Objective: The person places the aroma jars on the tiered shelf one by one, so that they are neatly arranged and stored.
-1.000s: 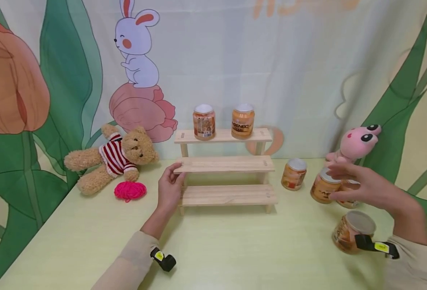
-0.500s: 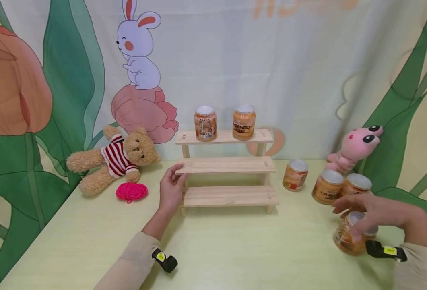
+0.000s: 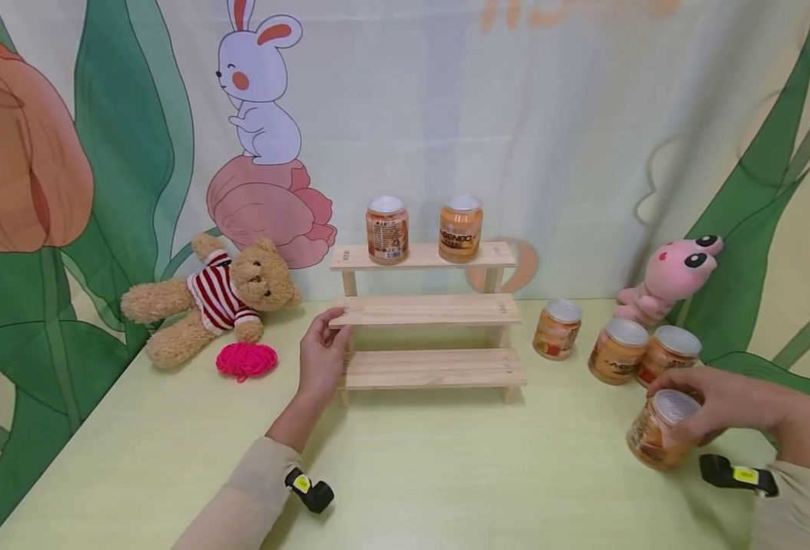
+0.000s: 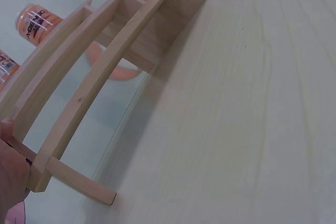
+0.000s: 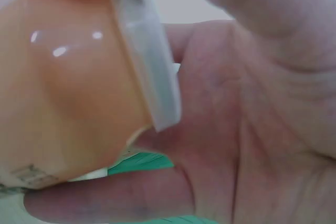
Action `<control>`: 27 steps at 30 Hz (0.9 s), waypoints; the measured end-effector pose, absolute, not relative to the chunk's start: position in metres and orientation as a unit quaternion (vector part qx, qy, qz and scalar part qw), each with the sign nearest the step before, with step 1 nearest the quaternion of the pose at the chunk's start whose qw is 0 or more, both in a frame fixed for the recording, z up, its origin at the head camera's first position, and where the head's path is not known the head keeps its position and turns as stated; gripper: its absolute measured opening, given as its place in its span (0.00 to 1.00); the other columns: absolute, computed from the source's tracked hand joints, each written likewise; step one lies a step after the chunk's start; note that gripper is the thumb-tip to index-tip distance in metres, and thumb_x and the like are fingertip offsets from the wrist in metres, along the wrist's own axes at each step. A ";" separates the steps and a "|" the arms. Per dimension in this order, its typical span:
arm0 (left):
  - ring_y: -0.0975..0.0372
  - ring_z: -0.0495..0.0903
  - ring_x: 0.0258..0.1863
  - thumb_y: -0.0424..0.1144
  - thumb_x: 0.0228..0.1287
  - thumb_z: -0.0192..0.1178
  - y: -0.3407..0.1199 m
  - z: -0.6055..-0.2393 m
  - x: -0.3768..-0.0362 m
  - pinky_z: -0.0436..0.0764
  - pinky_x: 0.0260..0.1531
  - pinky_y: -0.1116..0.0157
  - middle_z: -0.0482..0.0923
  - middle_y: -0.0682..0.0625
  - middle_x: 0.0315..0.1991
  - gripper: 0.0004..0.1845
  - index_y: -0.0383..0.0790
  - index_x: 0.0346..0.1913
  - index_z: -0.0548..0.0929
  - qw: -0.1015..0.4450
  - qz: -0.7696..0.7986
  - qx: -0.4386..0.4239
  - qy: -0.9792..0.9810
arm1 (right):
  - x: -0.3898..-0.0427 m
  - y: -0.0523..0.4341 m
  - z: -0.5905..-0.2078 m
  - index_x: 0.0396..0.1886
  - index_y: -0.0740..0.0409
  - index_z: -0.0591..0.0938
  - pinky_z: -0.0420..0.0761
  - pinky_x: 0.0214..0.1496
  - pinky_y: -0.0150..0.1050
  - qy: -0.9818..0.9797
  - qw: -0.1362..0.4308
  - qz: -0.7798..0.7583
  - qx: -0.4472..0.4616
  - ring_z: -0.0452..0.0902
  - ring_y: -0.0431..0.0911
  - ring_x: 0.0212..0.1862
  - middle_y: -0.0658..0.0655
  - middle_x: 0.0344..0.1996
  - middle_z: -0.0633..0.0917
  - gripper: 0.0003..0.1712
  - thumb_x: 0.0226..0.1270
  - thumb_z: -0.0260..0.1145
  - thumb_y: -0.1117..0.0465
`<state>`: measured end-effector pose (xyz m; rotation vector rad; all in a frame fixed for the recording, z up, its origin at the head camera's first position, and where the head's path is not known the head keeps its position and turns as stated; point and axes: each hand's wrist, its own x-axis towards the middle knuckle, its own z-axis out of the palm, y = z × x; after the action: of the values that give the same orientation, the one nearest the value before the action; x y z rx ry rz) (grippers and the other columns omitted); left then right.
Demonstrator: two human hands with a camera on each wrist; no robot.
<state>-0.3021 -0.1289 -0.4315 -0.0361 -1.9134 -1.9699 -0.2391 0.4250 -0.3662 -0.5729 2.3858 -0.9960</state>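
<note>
My right hand [image 3: 741, 401] grips an orange-labelled jar [image 3: 655, 439] near the top, thumb on one side and fingers on the other. Up close in the right wrist view, the jar [image 5: 68, 87] with its pale lid lies between thumb and fingers. At the left end of a three-tier wooden shelf [image 3: 425, 309], my left hand [image 3: 322, 357] pinches the middle board with thumb and fingers. Two similar jars, one on the left [image 3: 387, 233] and one on the right [image 3: 459, 233], stand upright on the top tier.
To the shelf's right stand a lone jar [image 3: 557, 330] and a close pair, one in front [image 3: 617, 355] and one beside it [image 3: 667, 355]. A pink plush toy [image 3: 672, 275] sits behind them. On the left lie a teddy bear [image 3: 219, 298] and pink yarn [image 3: 246, 360].
My right hand has come down from above the paired jars to the nearest jar and closed around it. The left hand has stayed on the shelf.
</note>
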 end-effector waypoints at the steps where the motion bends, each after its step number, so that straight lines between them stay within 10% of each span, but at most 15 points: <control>1: 0.62 0.76 0.40 0.31 0.72 0.59 -0.129 -0.431 -0.302 0.74 0.31 0.73 0.80 0.35 0.45 0.18 0.36 0.63 0.77 0.197 -0.702 -0.012 -0.684 | -0.239 0.424 -0.366 0.61 0.70 0.70 0.84 0.34 0.45 0.880 0.236 -0.354 -0.213 0.75 0.44 0.44 0.60 0.47 0.77 0.32 0.60 0.70 0.63; 27: 0.64 0.76 0.39 0.31 0.73 0.58 -0.129 -0.430 -0.302 0.74 0.31 0.74 0.80 0.37 0.46 0.17 0.36 0.62 0.77 0.198 -0.698 -0.010 -0.688 | -0.245 0.437 -0.387 0.69 0.71 0.68 0.80 0.44 0.36 0.862 0.097 -0.405 -0.289 0.79 0.41 0.47 0.53 0.51 0.82 0.37 0.61 0.70 0.70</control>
<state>-0.3016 -0.1286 -0.4301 -0.0279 -1.9253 -1.9530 -0.2447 0.4365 -0.3865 -0.8560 2.5517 -1.1986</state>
